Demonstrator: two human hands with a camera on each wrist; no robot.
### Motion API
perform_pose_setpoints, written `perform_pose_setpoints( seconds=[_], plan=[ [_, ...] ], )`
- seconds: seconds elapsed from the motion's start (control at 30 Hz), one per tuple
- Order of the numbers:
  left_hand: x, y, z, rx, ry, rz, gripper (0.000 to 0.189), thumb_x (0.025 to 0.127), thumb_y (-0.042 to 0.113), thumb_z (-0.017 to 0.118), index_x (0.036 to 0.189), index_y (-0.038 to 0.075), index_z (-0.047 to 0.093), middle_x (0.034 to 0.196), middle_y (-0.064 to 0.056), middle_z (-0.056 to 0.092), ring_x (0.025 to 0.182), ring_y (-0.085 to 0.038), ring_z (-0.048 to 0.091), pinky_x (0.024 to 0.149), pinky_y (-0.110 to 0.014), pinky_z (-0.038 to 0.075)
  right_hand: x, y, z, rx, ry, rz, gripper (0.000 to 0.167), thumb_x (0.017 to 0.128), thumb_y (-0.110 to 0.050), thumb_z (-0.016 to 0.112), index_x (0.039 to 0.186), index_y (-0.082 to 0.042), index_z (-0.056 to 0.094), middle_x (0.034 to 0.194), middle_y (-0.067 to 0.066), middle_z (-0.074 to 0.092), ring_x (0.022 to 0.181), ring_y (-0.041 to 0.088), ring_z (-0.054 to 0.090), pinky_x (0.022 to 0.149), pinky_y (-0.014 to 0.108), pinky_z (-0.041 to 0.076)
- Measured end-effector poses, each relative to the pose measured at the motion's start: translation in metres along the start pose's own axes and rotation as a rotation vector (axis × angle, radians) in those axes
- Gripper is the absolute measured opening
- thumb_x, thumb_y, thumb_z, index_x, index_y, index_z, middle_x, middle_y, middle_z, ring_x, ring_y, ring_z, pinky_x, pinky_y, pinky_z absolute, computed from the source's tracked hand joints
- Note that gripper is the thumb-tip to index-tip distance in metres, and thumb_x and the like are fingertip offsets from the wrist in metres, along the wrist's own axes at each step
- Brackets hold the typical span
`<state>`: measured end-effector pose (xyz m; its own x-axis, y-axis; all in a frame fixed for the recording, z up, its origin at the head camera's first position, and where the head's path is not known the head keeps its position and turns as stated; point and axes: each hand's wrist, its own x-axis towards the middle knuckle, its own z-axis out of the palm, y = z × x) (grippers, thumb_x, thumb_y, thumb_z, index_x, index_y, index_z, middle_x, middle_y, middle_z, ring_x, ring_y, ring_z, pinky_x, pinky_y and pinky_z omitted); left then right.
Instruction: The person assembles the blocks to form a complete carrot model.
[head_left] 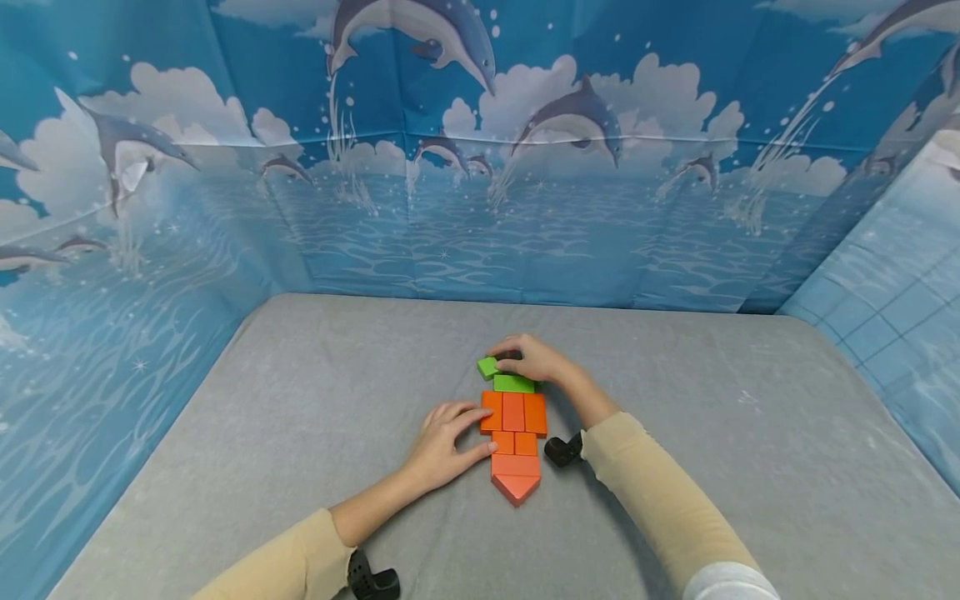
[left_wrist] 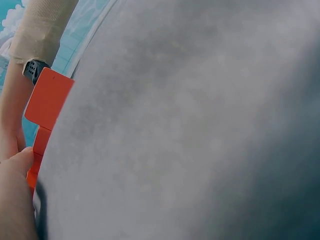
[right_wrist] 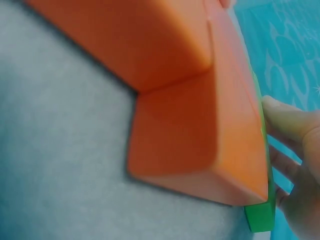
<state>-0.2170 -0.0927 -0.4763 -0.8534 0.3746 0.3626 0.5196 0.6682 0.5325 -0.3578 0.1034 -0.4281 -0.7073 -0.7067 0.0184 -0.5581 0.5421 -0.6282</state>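
Note:
Orange blocks (head_left: 513, 412) lie in a joined column on the grey cloth, with a pointed coral-red block (head_left: 516, 488) at the near end. Across the column's far end lies a green block (head_left: 513, 383). Just beyond that, my right hand (head_left: 534, 358) pinches a small green block (head_left: 487, 367), tilted and poking out left of the fingers. My left hand (head_left: 447, 442) rests along the column's left side, forefinger and thumb touching the orange blocks. In the right wrist view, the green block's end (right_wrist: 261, 217) shows behind a large orange block (right_wrist: 242, 130), near my right hand (right_wrist: 302, 155).
A grey cloth (head_left: 360, 358) covers the table. Blue dolphin-print curtains (head_left: 480, 233) rise behind it and on both sides. Black wrist mounts (head_left: 562, 451) sit at both sleeves, the right one close to the column.

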Motion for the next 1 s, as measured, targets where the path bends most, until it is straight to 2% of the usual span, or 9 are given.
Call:
perform_pose_setpoints(
  seconds=[0.53, 0.6, 0.73, 0.87, 0.93, 1.0],
  plan=[
    [0.001, 0.001, 0.001, -0.013, -0.008, 0.003, 0.048, 0.082, 0.041, 0.064, 0.123, 0.018, 0.059, 0.121, -0.006, 0.055, 0.113, -0.022, 0.045, 0.097, -0.046, 0.031, -0.004, 0.002, 0.000, 0.041, -0.003, 0.002, 0.031, 0.093, -0.011, 0.053, 0.122, -0.002, 0.058, 0.120, 0.016, 0.057, 0.111, 0.030, 0.051, 0.092, 0.044, 0.041],
    [0.002, 0.001, 0.002, -0.014, -0.008, 0.007, 0.048, 0.082, 0.041, 0.065, 0.123, 0.018, 0.059, 0.121, -0.006, 0.055, 0.113, -0.022, 0.045, 0.097, -0.047, 0.031, -0.006, 0.003, -0.002, 0.055, 0.018, 0.004, 0.032, 0.093, -0.011, 0.053, 0.123, -0.002, 0.057, 0.120, 0.016, 0.057, 0.109, 0.030, 0.051, 0.090, 0.044, 0.042],
    [0.003, 0.002, 0.002, -0.007, -0.002, 0.013, 0.048, 0.082, 0.042, 0.065, 0.123, 0.018, 0.059, 0.120, -0.005, 0.055, 0.113, -0.022, 0.046, 0.097, -0.046, 0.032, -0.016, 0.001, -0.011, 0.089, 0.144, -0.024, 0.032, 0.093, -0.008, 0.052, 0.123, 0.002, 0.055, 0.115, 0.021, 0.058, 0.099, 0.031, 0.054, 0.083, 0.044, 0.046],
    [0.002, 0.001, 0.002, -0.013, 0.014, 0.015, 0.048, 0.081, 0.041, 0.065, 0.123, 0.018, 0.059, 0.120, -0.005, 0.056, 0.112, -0.022, 0.046, 0.096, -0.047, 0.033, -0.037, 0.000, -0.026, 0.108, 0.302, -0.030, 0.030, 0.092, -0.007, 0.053, 0.121, 0.002, 0.056, 0.116, 0.023, 0.057, 0.098, 0.032, 0.054, 0.082, 0.048, 0.045],
    [0.002, -0.001, 0.001, -0.061, 0.021, 0.000, 0.048, 0.081, 0.039, 0.066, 0.123, 0.017, 0.058, 0.119, -0.004, 0.056, 0.113, -0.022, 0.046, 0.096, -0.048, 0.033, -0.052, 0.001, -0.034, 0.099, 0.364, -0.012, 0.031, 0.092, -0.008, 0.053, 0.122, -0.001, 0.056, 0.117, 0.022, 0.056, 0.099, 0.031, 0.053, 0.083, 0.050, 0.043],
    [0.003, -0.003, -0.004, -0.170, 0.017, -0.034, 0.049, 0.082, 0.034, 0.067, 0.126, 0.014, 0.056, 0.120, -0.006, 0.055, 0.114, -0.023, 0.046, 0.097, -0.048, 0.033, -0.069, 0.003, -0.042, 0.071, 0.426, -0.004, 0.031, 0.092, -0.008, 0.054, 0.122, -0.001, 0.056, 0.117, 0.022, 0.055, 0.100, 0.032, 0.052, 0.084, 0.052, 0.041]
  ],
)
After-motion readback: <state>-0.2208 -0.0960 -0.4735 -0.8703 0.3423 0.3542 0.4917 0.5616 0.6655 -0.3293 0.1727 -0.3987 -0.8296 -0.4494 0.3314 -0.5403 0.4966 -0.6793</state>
